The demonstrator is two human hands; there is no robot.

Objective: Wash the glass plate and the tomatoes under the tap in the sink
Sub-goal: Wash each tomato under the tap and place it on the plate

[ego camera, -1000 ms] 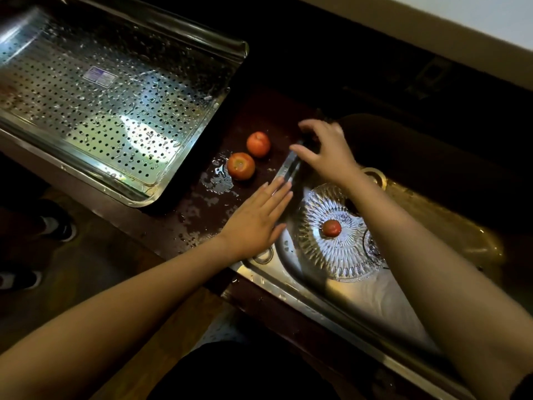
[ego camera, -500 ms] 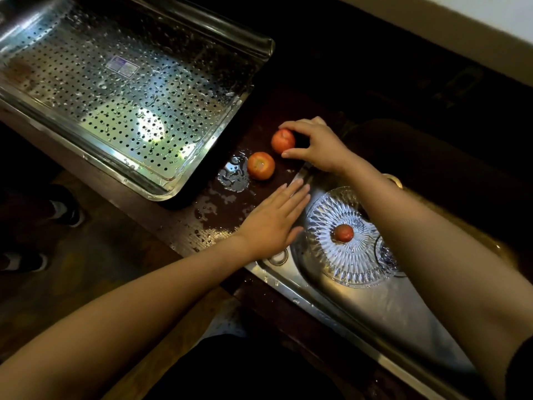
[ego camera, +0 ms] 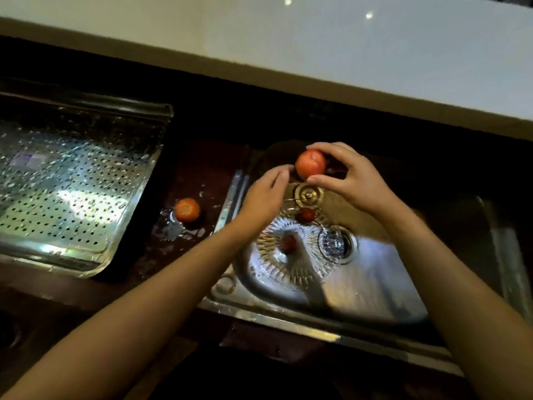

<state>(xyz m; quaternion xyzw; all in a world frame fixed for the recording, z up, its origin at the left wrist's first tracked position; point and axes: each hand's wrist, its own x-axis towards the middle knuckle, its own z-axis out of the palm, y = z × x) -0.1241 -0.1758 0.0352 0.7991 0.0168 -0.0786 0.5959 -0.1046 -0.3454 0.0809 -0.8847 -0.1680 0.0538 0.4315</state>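
Pinching a tomato (ego camera: 310, 164) by right hand (ego camera: 357, 180) thumb and fingertips, left hand (ego camera: 264, 197) flat-fingered and empty just beside, glass plate (ego camera: 291, 272) in the sink (ego camera: 375, 272) below the grip: may slip when wet and chip that glass.

Probably a home kitchen: steel sink (ego camera: 375, 287), perforated draining tray (ego camera: 72, 197), wet dark countertop (ego camera: 202, 163).
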